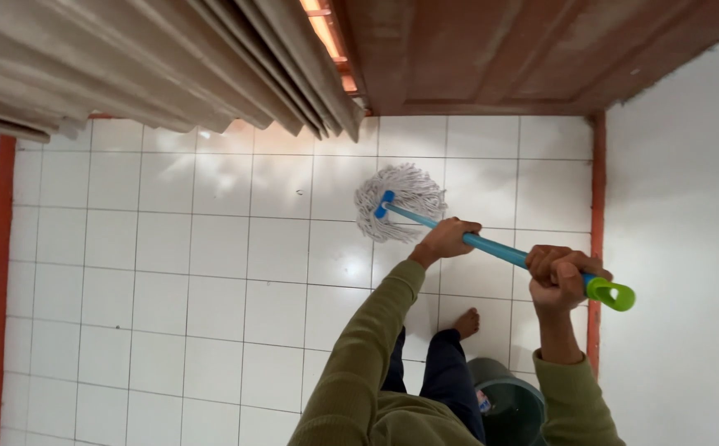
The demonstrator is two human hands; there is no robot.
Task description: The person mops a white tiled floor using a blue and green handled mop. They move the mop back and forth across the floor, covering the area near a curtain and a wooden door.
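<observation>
A: What does the head view show in the hands?

B: A string mop point(409, 213). Its head is a round bundle of pale grey-white strands spread flat on the white tiled floor point(169, 281), near the brown wooden door point(491, 58). A blue clip joins the strands to a slim blue handle ending in a lime-green hanging loop.

A: And the grip?

B: The left hand point(448, 239) has its fingers curled around the handle midway. The right hand point(559, 277) is fisted around the top, just below the loop.

A: Anything nearby?

B: A dark grey bucket point(512, 405) by the bare foot point(467, 322); beige curtain point(153, 66) upper left
</observation>
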